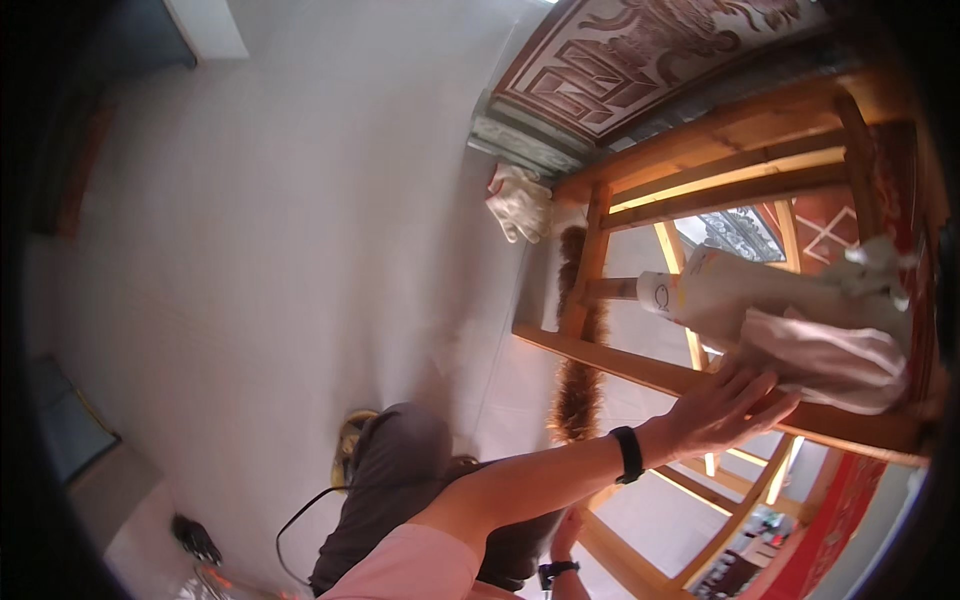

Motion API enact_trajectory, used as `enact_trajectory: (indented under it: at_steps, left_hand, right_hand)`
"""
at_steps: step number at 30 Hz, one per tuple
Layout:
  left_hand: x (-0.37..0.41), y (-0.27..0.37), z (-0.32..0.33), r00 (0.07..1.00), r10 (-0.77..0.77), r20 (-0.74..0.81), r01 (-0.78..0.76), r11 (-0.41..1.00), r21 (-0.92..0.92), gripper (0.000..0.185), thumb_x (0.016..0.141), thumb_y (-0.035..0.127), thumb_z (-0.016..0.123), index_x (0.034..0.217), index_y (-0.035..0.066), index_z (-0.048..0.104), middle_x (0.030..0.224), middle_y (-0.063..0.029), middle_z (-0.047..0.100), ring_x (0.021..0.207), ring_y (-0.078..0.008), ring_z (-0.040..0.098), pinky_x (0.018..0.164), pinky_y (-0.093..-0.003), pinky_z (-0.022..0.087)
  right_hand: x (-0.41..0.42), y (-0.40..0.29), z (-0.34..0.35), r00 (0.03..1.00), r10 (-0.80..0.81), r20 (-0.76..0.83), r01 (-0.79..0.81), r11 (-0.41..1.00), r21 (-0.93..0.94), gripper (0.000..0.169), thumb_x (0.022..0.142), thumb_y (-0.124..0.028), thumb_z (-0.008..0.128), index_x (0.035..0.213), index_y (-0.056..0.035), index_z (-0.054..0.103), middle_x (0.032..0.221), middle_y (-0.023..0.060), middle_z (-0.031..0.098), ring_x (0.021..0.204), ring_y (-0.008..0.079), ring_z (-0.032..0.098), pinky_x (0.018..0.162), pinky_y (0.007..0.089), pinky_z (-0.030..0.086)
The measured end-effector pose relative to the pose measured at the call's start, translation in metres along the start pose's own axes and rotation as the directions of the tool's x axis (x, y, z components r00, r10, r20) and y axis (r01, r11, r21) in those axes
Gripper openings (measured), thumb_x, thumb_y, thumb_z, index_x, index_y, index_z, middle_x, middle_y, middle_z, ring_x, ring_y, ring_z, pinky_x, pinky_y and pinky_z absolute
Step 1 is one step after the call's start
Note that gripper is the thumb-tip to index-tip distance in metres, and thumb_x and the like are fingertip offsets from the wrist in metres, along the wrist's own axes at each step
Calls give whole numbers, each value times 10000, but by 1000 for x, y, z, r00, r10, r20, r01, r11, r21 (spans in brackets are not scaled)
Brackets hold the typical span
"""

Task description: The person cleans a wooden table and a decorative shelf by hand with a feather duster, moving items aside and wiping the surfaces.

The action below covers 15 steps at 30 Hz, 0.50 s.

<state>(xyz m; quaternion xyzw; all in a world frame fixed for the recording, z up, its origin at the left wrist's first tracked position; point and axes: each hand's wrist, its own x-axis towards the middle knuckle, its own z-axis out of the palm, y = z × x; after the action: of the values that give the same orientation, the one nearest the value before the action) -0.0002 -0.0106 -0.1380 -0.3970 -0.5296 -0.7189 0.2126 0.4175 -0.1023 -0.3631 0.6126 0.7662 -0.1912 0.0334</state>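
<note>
My left hand [720, 412], with a black band on its wrist, lies on a rail of a wooden frame [622, 356]. Its fingertips reach the edge of a crumpled pinkish cloth [825, 364]; whether they grip the rail or cloth I cannot tell. Just beyond the cloth, a whitish soft package [720, 289] bearing a small drawing rests across the frame. My right hand [571, 521] is low beside a wooden leg, mostly hidden behind my left arm, and its grip is not visible.
A white knit glove [519, 204] with a red cuff lies by a patterned panel [615, 67]. Under the frame runs a brown fluffy strip [579, 390]. Pale floor [285, 247] extends leftward, with a black object [196, 538] at lower left. A thin black cable [281, 540] curves near my leg.
</note>
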Motion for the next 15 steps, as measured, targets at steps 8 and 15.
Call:
enact_trajectory:
  at_steps: [8, 15]
  left_hand:
    - [8, 12, -16, 974, -124, 192, 90, 980, 178, 536, 865, 158, 690, 1359, 146, 484, 1167, -129, 524, 1079, -282, 571, 1046, -454, 468]
    - [3, 53, -84, 748, -502, 435, 495, 858, 140, 624, 875, 321, 698, 1428, 188, 443, 1509, -200, 353, 1379, -414, 364, 1163, -522, 302]
  right_hand:
    - [-68, -62, -111, 963, 83, 257, -80, 997, -24, 476, 1030, -353, 480, 693, -28, 567, 569, 48, 533, 532, 164, 527, 536, 369, 420]
    - [-117, -40, -192, 784, 357, 507, -413, 911, -1, 461, 1027, -361, 505, 678, -62, 543, 593, 15, 513, 521, 113, 497, 484, 305, 406]
